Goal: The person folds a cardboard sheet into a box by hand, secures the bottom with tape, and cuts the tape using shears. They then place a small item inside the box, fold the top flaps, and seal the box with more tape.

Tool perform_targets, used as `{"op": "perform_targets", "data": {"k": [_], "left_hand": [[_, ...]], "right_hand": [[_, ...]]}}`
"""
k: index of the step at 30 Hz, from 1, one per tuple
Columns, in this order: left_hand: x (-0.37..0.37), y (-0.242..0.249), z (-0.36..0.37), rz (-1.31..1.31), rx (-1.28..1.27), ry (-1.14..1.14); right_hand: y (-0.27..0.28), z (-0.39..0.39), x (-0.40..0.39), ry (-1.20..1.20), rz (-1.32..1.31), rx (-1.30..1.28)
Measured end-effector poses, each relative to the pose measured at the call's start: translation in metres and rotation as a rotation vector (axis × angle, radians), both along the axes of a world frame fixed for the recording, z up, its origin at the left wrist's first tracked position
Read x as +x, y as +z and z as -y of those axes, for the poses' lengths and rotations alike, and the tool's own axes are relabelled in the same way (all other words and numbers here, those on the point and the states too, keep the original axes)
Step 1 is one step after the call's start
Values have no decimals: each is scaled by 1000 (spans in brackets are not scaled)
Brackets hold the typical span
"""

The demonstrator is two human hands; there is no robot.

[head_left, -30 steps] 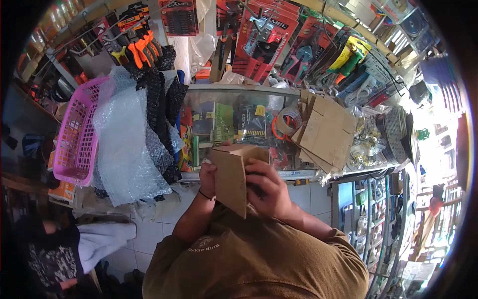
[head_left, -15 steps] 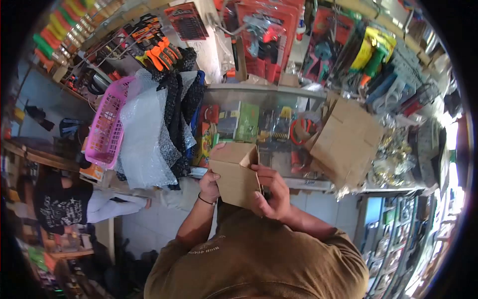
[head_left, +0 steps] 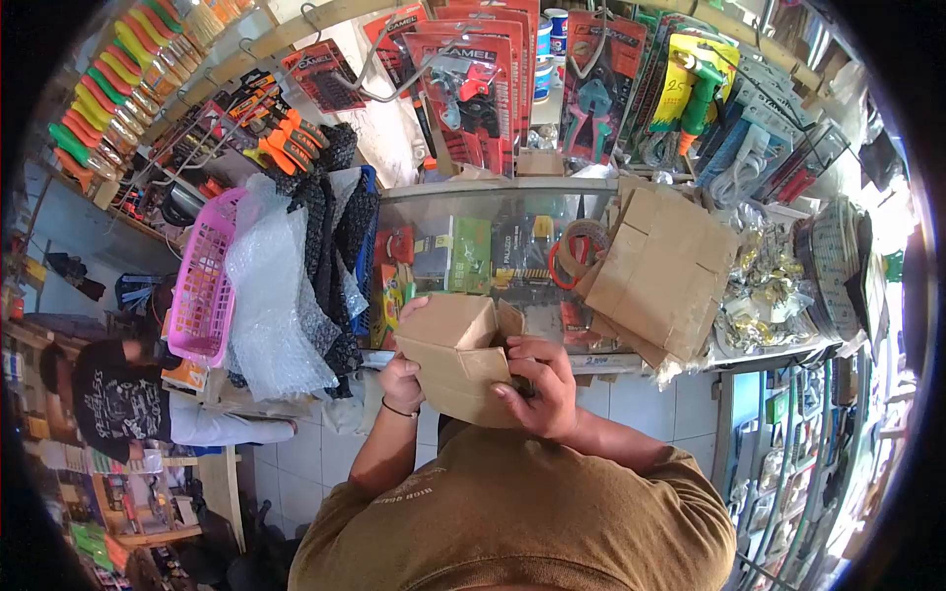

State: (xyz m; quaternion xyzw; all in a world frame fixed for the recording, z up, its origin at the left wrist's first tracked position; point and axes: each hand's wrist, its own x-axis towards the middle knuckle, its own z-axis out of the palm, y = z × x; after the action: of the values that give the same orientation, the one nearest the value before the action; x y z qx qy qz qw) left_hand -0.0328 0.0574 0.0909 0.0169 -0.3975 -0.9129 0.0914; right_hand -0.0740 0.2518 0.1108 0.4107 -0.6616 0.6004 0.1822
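A small brown cardboard box (head_left: 443,330) is held tilted in front of my chest, above the near edge of the glass counter. My left hand (head_left: 402,379) grips its left side, fingers around the back and thumb on the near face. At the right end, where a flap stands out, my right hand (head_left: 544,389) has its fingers bent over the edge and thumb at the lower corner. Something dark shows between those fingers; I cannot make out what it is. The box's inside is mostly hidden.
On the glass counter (head_left: 434,202) lie flattened cardboard (head_left: 660,271), scissors (head_left: 565,261) by a tape roll (head_left: 588,236), bubble wrap (head_left: 281,286) and a pink basket (head_left: 202,286). Packaged tools (head_left: 473,98) hang above. Another person (head_left: 123,399) is at the left.
The box has tilted and shifted slightly left and down in the view, and its right-end flap stands further out. Both hands remain on it. My view has shifted, showing more of the hanging tools.
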Motion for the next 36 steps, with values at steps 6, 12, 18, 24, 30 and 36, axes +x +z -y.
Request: {"op": "perform_targets", "data": {"k": [6, 12, 18, 24, 30, 36], "left_hand": [[-6, 4, -9, -20, -64, -27], [-19, 13, -23, -6, -455, 13], [-22, 10, -16, -67, -535, 18], [-16, -1, -4, -83, -538, 57], [-8, -9, 1, -73, -567, 97], [-15, 15, 9, -106, -1289, 210]], "right_hand": [[-13, 4, -1, -135, 15, -35], [-34, 9, -13, -220, 405, -162], [-45, 19, -26, -224, 239, -78], [-34, 29, -25, -107, 337, -94], [-42, 37, -31, 242, 694, -275], [-49, 45, -34, 289, 899, -153]]}}
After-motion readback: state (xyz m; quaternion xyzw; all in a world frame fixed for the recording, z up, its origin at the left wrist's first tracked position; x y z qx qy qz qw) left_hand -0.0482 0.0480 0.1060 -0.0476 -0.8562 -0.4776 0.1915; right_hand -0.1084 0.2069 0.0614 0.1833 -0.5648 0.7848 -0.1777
